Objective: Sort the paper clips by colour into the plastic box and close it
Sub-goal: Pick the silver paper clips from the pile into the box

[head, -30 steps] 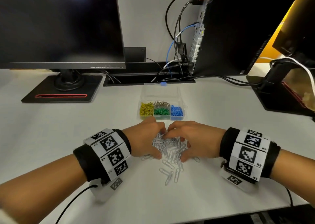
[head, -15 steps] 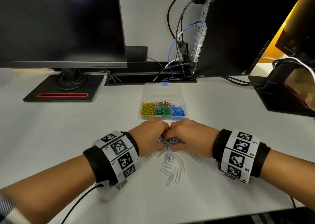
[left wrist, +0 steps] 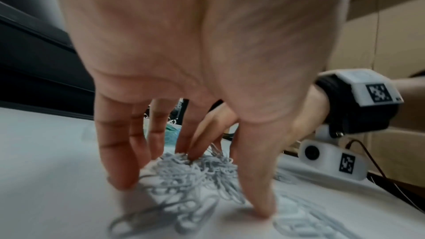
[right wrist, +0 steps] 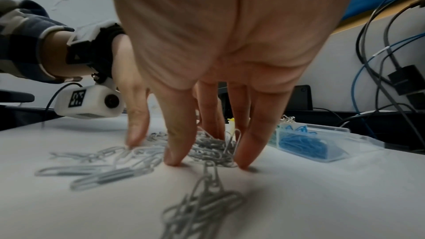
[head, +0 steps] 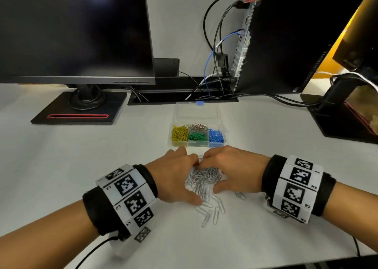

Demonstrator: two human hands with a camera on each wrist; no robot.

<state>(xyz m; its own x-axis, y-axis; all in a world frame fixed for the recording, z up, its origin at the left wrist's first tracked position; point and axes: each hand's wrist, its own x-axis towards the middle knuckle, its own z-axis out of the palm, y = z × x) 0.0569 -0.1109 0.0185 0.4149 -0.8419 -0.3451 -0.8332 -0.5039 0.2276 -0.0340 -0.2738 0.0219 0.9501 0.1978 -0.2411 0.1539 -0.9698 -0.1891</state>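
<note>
A heap of white paper clips [head: 204,176] lies on the table between my hands. My left hand [head: 180,172] cups its left side, fingers fairly straight, fingertips [left wrist: 119,175] and thumb down on the table. My right hand [head: 233,170] cups the right side the same way, its fingertips [right wrist: 174,157] pressed to the table around the heap [right wrist: 209,144]. Neither hand lifts any clips. Behind the hands stands the clear plastic box [head: 197,145], lid open backwards, holding yellow [head: 180,132], green [head: 198,136], blue [head: 216,135] and silvery clips [head: 198,126] in separate compartments.
Several loose white clips [head: 210,211] lie towards me from the heap, one more [head: 240,195] under my right hand. A monitor stand [head: 81,109] is at back left, a second stand [head: 343,121] at right, cables [head: 216,80] behind the box.
Half a second ago both hands were pressed together over the heap. They have drawn slightly apart, and more of the heap shows between them.
</note>
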